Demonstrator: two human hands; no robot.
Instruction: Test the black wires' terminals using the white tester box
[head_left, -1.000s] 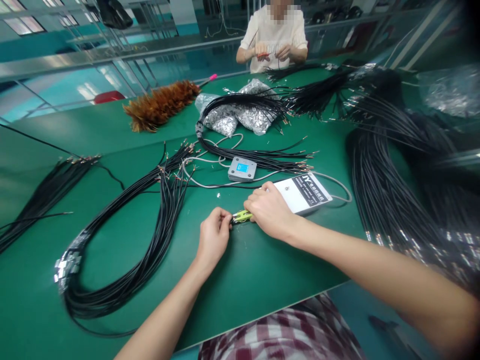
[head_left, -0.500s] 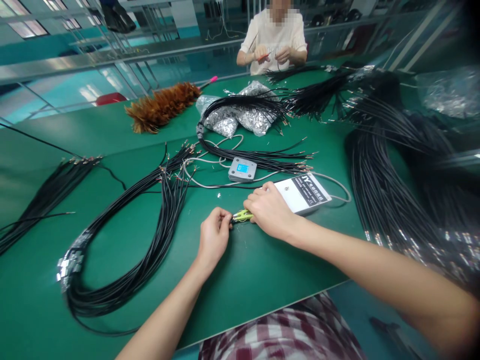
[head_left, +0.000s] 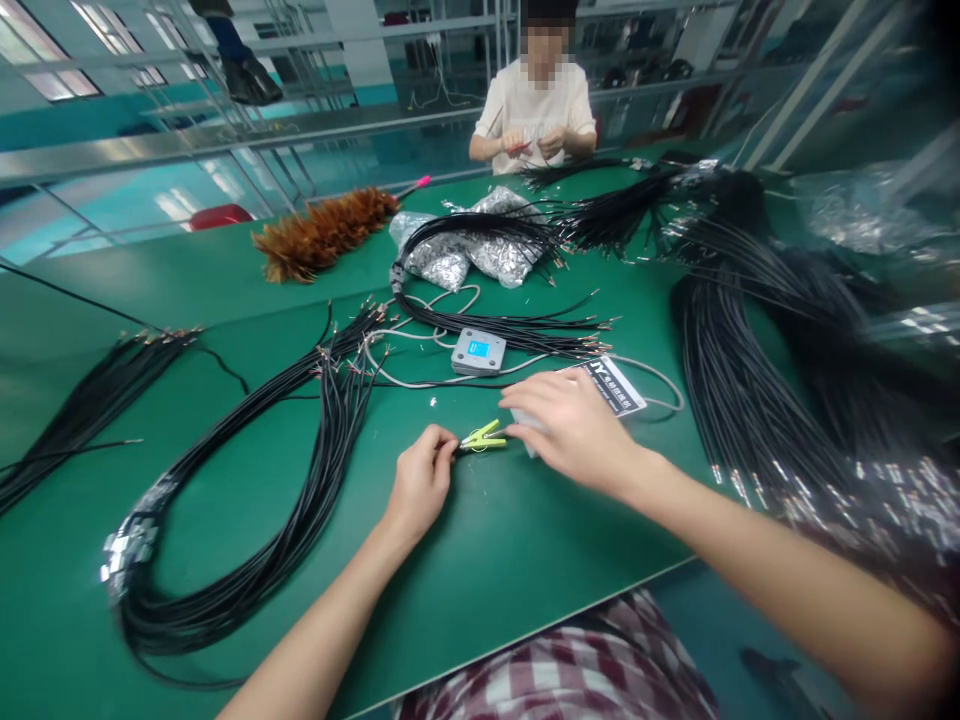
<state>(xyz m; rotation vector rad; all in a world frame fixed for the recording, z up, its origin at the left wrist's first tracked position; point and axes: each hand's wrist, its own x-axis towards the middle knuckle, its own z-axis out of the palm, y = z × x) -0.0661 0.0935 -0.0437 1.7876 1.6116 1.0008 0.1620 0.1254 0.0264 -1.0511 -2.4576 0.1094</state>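
My left hand (head_left: 424,478) is closed in a pinch around what looks like the end of a black cable, mostly hidden by the fingers. Right at those fingertips is a yellow-green spring clip (head_left: 480,438), its jaws toward my left hand. My right hand (head_left: 574,425) is open, fingers stretched just right of the clip's handles. It hovers over a white box with a black label (head_left: 616,388) and covers most of it. A looped bundle of black cables (head_left: 300,500) with bare ends lies left of my left hand.
Behind the hands are a small grey box with a blue screen (head_left: 478,350) and a grey cord. Farther back lie bags of metal parts (head_left: 506,240) and a brown feather duster (head_left: 322,235). Thick cable bundles (head_left: 739,380) cover the right side. A co-worker (head_left: 536,115) sits opposite.
My right hand has let go of the clip's handles and drawn slightly right, its fingers opening. My left hand keeps its pinch. The view has tilted up a little.
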